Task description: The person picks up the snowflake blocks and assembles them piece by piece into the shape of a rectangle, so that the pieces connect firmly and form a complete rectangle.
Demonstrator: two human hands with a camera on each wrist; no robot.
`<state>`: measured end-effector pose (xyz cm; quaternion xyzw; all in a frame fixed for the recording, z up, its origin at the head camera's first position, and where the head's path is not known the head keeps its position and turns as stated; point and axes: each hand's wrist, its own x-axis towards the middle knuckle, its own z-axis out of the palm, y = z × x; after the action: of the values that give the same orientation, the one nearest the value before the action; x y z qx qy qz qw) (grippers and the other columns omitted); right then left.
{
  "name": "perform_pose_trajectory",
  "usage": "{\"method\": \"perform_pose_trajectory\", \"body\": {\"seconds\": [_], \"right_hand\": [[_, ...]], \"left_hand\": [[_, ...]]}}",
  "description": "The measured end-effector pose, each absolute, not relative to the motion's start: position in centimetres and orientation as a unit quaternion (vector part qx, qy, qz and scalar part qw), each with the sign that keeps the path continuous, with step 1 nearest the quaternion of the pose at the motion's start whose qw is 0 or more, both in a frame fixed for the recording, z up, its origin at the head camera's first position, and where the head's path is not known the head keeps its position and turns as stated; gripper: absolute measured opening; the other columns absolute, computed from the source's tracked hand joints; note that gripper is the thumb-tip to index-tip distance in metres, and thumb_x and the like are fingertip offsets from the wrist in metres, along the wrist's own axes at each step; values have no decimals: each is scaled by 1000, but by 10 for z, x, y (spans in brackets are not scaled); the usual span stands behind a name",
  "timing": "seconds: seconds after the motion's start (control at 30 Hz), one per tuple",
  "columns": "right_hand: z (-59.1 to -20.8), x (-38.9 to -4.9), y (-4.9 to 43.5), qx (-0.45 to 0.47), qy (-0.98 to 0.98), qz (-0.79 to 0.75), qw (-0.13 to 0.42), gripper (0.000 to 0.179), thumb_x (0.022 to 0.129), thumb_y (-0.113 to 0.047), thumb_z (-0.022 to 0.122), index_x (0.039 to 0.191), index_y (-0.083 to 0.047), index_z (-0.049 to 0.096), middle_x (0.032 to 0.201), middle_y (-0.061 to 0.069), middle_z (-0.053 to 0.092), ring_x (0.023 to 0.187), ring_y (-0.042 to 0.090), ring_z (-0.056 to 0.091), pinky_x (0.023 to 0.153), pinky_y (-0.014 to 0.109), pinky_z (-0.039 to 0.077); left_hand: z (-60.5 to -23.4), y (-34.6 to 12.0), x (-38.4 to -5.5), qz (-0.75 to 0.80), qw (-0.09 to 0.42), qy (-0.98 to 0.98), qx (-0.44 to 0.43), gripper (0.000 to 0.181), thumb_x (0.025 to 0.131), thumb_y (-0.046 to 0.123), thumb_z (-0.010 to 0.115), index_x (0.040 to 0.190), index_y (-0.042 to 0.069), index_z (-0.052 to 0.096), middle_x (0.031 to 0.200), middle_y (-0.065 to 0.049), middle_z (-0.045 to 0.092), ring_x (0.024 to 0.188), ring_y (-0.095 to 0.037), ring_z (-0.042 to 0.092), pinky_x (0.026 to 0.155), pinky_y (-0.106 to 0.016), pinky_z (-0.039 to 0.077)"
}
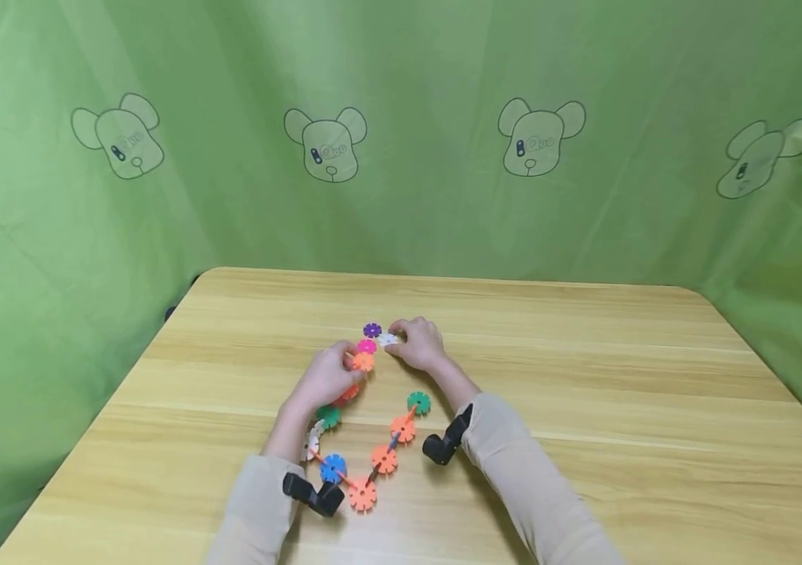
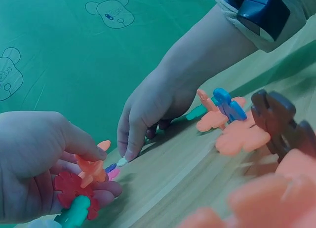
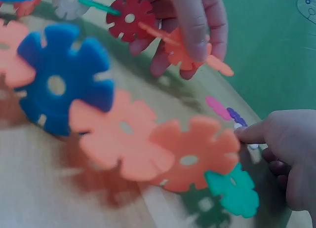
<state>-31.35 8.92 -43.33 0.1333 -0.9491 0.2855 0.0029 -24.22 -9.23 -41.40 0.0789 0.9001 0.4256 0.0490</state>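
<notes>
My left hand (image 1: pixel 325 380) pinches an orange notched plastic disc (image 1: pixel 363 362) at one end of a curved chain of interlocked discs. A red disc (image 3: pixel 129 20) follows it, close against the fingers. Farther right, my right hand (image 1: pixel 421 344) pinches a loose white disc (image 1: pixel 388 340) between thumb and index finger, low at the tabletop. Just left of that white disc lie a purple disc (image 1: pixel 372 330) and a pink disc (image 1: pixel 367 346).
The chain bends toward the front through a green disc (image 1: pixel 329 416), a blue disc (image 1: pixel 333 468) and several orange ones, ending at another green disc (image 1: pixel 418 403) near the right forearm. Beneath is a wooden table (image 1: pixel 620 392); a green curtain (image 1: pixel 429 220) surrounds it.
</notes>
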Motion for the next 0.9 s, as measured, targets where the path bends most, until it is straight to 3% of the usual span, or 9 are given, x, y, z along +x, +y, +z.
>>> {"method": "perform_pose_trajectory", "body": {"seconds": [0.27,0.43,0.57,0.73,0.9], "right_hand": [[-434,-315,101,140,-905,401,-17,26,76,-4,71,97,1,57,85,8,55,80,22,51,75,34,45],[-434,-310,115,132,-892,432,-20,17,78,-2,67,92,-1,57,80,7,55,73,18,51,68,28,46],[-431,-301,124,117,-865,486,-37,17,80,0,65,96,2,59,80,8,57,68,15,53,62,25,49],[-422,-286,128,105,-829,547,-51,23,83,0,64,105,6,62,81,10,62,62,15,57,57,27,51],[-416,-272,132,104,-805,582,-48,23,85,-2,63,107,6,61,84,13,64,67,22,61,59,29,53]], "left_hand": [[-414,-92,-240,427,51,898,93,52,83,10,64,132,0,48,86,-8,59,61,-16,51,56,-28,46],[-413,-88,-238,433,55,894,100,50,83,8,63,130,-1,50,81,-8,58,53,-13,46,52,-27,43],[-414,-85,-236,439,54,892,89,50,82,8,64,129,-2,50,70,-7,53,51,-13,44,49,-28,42],[-415,-81,-236,455,40,888,55,50,80,9,64,127,-2,51,78,-10,57,52,-13,45,51,-27,43],[-416,-76,-237,458,28,888,39,49,79,9,64,125,-4,51,77,-10,57,51,-11,44,49,-26,43]]}}
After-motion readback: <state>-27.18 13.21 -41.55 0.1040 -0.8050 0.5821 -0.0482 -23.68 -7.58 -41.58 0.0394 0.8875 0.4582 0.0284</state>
